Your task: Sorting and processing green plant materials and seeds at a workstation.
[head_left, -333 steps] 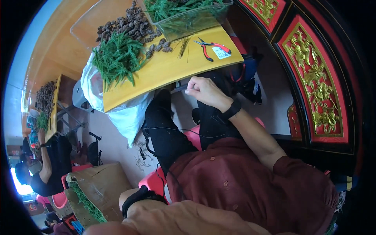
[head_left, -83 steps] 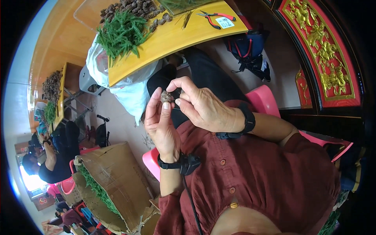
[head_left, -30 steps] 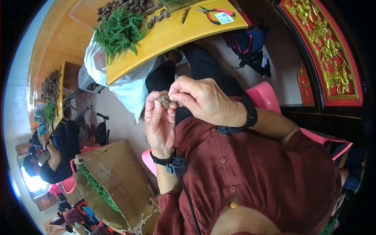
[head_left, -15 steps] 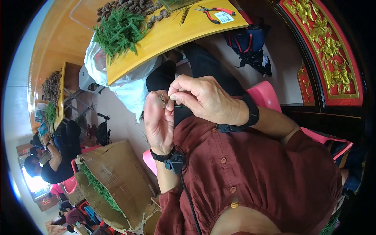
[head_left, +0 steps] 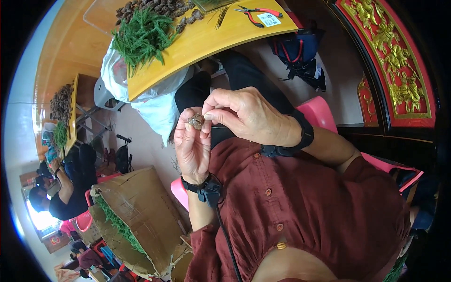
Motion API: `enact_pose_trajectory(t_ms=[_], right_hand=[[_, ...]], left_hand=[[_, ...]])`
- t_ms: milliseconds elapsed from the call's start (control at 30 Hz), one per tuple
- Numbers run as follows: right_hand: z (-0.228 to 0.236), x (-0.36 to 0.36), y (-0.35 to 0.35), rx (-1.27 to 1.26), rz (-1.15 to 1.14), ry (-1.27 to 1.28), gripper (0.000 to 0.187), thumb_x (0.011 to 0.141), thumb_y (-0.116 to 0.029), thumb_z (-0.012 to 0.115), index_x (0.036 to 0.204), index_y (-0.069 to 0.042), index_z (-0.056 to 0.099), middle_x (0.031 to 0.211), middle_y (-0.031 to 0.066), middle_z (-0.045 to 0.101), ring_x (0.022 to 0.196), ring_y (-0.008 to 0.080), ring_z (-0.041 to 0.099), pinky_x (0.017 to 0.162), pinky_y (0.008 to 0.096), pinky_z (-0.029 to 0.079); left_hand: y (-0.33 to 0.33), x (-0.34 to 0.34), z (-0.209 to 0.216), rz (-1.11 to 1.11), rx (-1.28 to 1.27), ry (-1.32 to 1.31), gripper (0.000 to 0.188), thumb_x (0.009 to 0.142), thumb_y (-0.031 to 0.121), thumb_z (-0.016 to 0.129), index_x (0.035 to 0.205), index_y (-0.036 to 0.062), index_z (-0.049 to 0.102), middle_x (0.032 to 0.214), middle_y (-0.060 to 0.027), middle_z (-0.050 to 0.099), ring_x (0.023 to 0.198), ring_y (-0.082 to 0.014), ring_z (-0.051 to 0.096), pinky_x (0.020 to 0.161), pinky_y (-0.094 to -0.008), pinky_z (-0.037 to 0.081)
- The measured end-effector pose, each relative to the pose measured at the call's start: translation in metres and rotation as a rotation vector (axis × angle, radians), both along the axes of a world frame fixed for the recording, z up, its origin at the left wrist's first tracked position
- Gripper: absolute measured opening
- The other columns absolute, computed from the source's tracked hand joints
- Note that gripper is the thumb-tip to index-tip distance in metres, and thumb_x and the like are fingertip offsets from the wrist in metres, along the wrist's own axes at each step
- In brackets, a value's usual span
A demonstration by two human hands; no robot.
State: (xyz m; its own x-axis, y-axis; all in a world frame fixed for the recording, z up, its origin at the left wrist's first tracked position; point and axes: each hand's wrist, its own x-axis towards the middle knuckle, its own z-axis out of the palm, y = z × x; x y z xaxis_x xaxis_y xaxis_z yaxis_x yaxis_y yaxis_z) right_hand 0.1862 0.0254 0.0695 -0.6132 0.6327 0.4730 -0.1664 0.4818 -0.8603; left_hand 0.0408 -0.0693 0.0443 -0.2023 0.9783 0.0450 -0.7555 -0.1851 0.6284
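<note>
Above my lap, a small brown pine cone is gripped between the thumb and fingers of my left hand. My right hand is closed in a pinch at the cone's right side, thumb against forefinger. Thin dark lines like wire stick out to the left of the cone and show below the right fingertips. What exactly the right fingers pinch is too small to see clearly, but it looks like the wire.
The yellow table ahead bears pine cones, green sprigs, thin wires and red-handled pliers. A cardboard box with greenery stands at left. Bags lie under the table's right end. Other people sit far left.
My left hand has turned and its thumb has moved off the front, so the pine cone shows plainly. The right hand stays pinched beside it, barely shifted.
</note>
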Motion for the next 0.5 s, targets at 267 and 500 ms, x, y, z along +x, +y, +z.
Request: enact_pose_trajectory(t_ms=[267, 500], right_hand=[[0.0022, 0.0002, -0.0027, -0.001, -0.035, -0.001, 0.003, 0.086, -0.002, 0.056, 0.087, 0.001, 0.055, 0.069, 0.0122, 0.061, 0.068, 0.0234, 0.068, 0.059, 0.0306, 0.05], [0.0002, -0.0013, 0.0008, 0.017, -0.05, -0.008, 0.003, 0.086, -0.003, 0.057, 0.086, 0.0, 0.056, 0.068, 0.0112, 0.061, 0.062, 0.0214, 0.065, 0.058, 0.0301, 0.05]], left_hand=[[-0.0003, 0.005, 0.0003, -0.01, 0.007, 0.035, 0.025, 0.094, 0.012, 0.056, 0.115, -0.0005, 0.053, 0.108, -0.0112, 0.054, 0.087, -0.0153, 0.053, 0.08, -0.0254, 0.047], [0.0004, 0.0025, -0.0031, -0.034, 0.01, -0.047, 0.024, 0.094, 0.013, 0.055, 0.114, 0.0005, 0.052, 0.11, -0.0125, 0.054, 0.089, -0.0167, 0.053, 0.082, -0.0272, 0.046]])
